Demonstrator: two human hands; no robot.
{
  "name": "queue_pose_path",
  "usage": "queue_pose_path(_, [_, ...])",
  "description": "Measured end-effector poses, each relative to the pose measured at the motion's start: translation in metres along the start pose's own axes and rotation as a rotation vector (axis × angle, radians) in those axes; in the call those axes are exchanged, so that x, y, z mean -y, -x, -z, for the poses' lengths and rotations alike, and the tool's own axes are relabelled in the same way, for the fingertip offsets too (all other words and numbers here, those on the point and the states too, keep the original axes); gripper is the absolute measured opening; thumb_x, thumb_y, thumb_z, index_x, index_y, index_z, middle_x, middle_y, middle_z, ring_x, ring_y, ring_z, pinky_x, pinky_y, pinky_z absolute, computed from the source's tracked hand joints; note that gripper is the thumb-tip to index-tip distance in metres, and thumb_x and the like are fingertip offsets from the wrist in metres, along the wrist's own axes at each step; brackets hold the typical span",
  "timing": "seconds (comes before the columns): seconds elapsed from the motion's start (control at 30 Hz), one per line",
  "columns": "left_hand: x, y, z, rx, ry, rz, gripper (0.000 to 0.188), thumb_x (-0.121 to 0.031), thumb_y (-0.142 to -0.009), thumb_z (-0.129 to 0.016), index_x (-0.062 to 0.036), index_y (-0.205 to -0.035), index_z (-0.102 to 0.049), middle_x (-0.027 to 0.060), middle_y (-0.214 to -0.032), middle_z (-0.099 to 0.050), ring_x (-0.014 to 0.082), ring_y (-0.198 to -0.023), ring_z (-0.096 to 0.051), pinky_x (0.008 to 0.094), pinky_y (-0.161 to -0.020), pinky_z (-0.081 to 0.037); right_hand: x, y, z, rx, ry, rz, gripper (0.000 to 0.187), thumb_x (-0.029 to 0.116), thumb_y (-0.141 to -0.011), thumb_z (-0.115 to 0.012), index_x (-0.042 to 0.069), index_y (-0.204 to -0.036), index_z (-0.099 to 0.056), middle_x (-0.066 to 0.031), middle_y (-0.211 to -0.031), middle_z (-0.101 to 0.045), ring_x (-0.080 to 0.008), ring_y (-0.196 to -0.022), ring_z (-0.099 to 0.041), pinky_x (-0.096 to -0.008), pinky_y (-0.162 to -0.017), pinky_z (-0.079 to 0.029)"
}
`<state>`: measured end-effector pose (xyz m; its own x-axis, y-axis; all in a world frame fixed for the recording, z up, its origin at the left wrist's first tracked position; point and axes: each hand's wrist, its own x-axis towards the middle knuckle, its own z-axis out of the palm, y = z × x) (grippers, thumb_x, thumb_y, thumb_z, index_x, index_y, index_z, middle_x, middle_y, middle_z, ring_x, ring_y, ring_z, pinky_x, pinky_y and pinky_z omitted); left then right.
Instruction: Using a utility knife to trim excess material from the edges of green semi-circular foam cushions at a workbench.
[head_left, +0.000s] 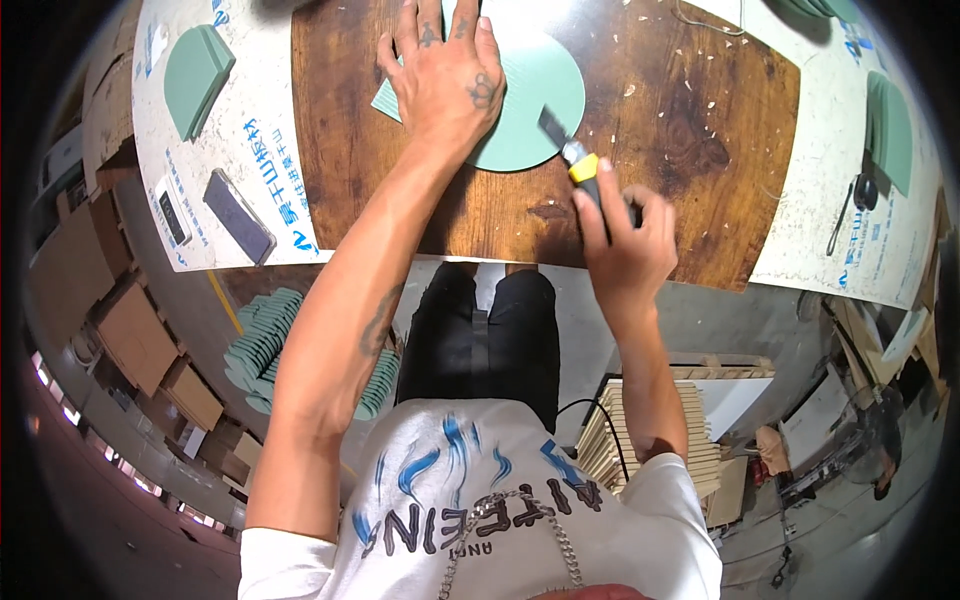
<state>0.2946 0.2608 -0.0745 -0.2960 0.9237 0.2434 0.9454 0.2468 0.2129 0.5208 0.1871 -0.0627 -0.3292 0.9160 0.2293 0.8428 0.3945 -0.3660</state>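
Observation:
My left hand (447,88) lies flat with its fingers stretched out, pressing on a mint-green sheet piece (545,80) with a rounded edge. Finely ribbed green material shows beside that hand, at the piece's left corner. The piece rests on a brown wooden board (690,130). A utility knife (583,172) with a yellow and black handle is gripped in my right hand (632,235). Its dark blade points up and left, close to the piece's right edge; whether it touches the piece I cannot tell.
Stacked green pieces sit at the table's left (198,80) and right (887,130). A phone (240,216) and a small white device (172,212) lie at left, a black round object (865,192) at right. Below are more green pieces (262,340) and stacked pale slats (590,445).

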Motion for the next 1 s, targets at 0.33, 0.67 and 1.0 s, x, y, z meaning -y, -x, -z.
queue_pose_path(0.33, [0.0, 0.0, -0.002, 0.053, 0.034, 0.018, 0.046, -0.022, -0.101, -0.047, -0.0062, -0.144, -0.05, 0.0224, -0.147, -0.048, 0.0403, -0.139, -0.04, 0.0548, -0.114, -0.024, -0.015, -0.022, -0.004, -0.045, -0.006, 0.02, 0.04, 0.031, -0.083, -0.081, 0.022, -0.122, -0.074, -0.0059, -0.091, -0.059, -0.0224, -0.078, -0.056, -0.0333, -0.061, -0.048])
queue_pose_path(0.67, [0.001, 0.002, 0.0, 0.024, 0.045, 0.062, 0.052, -0.023, -0.098, -0.051, 0.0033, -0.143, -0.043, 0.0274, -0.141, -0.043, 0.0413, -0.137, -0.036, 0.0554, -0.114, -0.023, -0.03, -0.047, 0.005, 0.029, -0.082, 0.111, 0.04, 0.029, -0.081, -0.083, 0.02, -0.118, -0.076, -0.0049, -0.087, -0.06, -0.0204, -0.075, -0.055, -0.033, -0.058, -0.046])
queue_pose_path(1.0, [-0.001, 0.0, 0.006, 0.099, 0.075, 0.193, 0.049, -0.02, -0.096, -0.054, 0.0041, -0.137, -0.042, 0.0247, -0.119, -0.043, 0.0379, -0.114, -0.041, 0.0541, -0.095, -0.033, -0.047, -0.068, 0.007, 0.087, -0.089, 0.261, 0.043, 0.031, -0.082, -0.082, 0.02, -0.122, -0.074, -0.0067, -0.089, -0.06, -0.0197, -0.075, -0.055, -0.0315, -0.059, -0.046])
